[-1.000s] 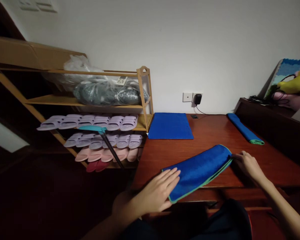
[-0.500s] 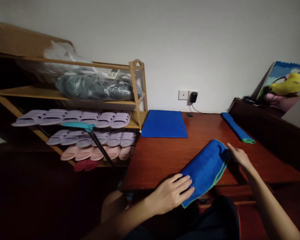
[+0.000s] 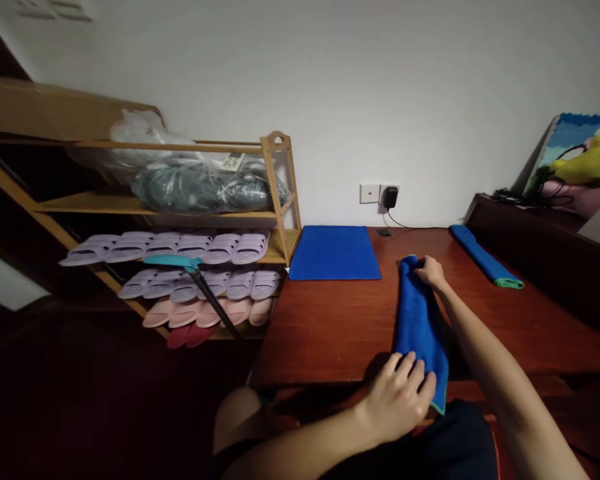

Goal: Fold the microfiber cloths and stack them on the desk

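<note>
A folded blue towel (image 3: 417,313) with green stitched edges stretches lengthwise between my two hands over the front of the wooden desk. My left hand (image 3: 400,393) grips its near end, fingers curled over the cloth at the desk's front edge. At the far end, my right hand (image 3: 431,272) pinches the towel near its corner; the thumb side is partly hidden. Back and to the left lies a flat blue cloth (image 3: 335,253), a square shape. On the right of the desk rests a rolled blue towel (image 3: 485,255) with a green-edged end.
The wooden desk (image 3: 325,333) meets a white wall carrying a socket with a black plug (image 3: 391,197). To the left stands a wooden shoe rack (image 3: 275,180) with lilac slippers (image 3: 250,247) and a turquoise-topped pole (image 3: 173,261). A yellow plush toy (image 3: 593,160) sits at right.
The towel has swung from a slant to nearly straight away from me and looks narrower. My right hand moved forward and left; my left hand shifted right. The camera view shifted slightly.
</note>
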`<state>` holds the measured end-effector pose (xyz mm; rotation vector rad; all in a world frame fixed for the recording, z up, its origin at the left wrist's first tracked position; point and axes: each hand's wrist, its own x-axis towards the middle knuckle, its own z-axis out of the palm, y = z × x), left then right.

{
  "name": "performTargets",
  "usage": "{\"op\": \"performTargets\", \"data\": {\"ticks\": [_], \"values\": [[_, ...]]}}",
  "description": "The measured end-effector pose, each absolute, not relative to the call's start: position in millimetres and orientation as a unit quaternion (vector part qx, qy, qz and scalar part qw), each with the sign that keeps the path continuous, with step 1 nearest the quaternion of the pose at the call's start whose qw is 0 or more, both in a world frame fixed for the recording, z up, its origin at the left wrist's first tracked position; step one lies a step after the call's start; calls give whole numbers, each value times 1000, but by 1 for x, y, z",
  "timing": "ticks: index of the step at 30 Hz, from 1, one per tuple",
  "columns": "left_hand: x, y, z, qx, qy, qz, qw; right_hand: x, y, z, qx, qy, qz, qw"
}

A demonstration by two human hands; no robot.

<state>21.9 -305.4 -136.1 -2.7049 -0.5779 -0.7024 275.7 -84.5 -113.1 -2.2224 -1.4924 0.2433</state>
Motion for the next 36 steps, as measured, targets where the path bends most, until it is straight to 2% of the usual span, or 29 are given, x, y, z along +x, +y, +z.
{"op": "performTargets", "data": {"ticks": [4,9,14,18,22,24,31,36], "values": [[64,-303,-138,-927,-252,-246,133,278,-65,-110,-775,-566,97,265],[113,-304,-134,-929,-288,-225,59,294,-61,-111,-750,-567,148,308],[123,-307,-130,-929,-295,-225,14,318,-67,-112,-741,-565,150,330],[99,-299,-111,-921,-304,-229,-87,325,-69,-115,-761,-568,122,289],[79,-286,-89,-915,-297,-231,-146,326,-78,-119,-811,-523,31,261],[77,-283,-85,-915,-293,-232,-151,327,-80,-120,-828,-505,17,244],[88,-289,-97,-920,-291,-226,-131,323,-68,-121,-829,-534,82,146],[92,-292,-107,-918,-289,-245,-118,311,-70,-114,-816,-559,38,145]]}}
